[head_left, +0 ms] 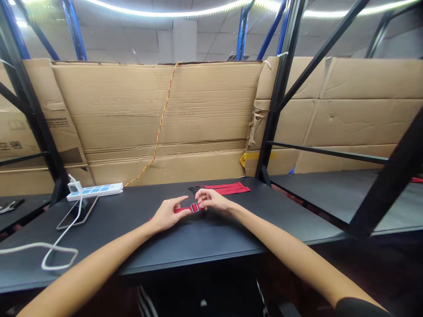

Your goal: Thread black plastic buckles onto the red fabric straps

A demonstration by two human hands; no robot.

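Note:
My left hand (168,213) pinches a red strap (181,210) just above the black table (139,229). My right hand (211,200) pinches the strap's other end, right at a small black buckle (194,207) threaded on it. The two hands nearly meet at the buckle. Behind them lies a flat pile of more red straps (228,188), with a few loose black buckles (194,189) at its left end.
A white power strip (95,191) sits at the table's back left, with a white cable (49,251) looping toward the front edge. A phone (76,213) lies beside it. Cardboard sheets (158,119) wall off the back. Black rack posts (280,88) stand to the right.

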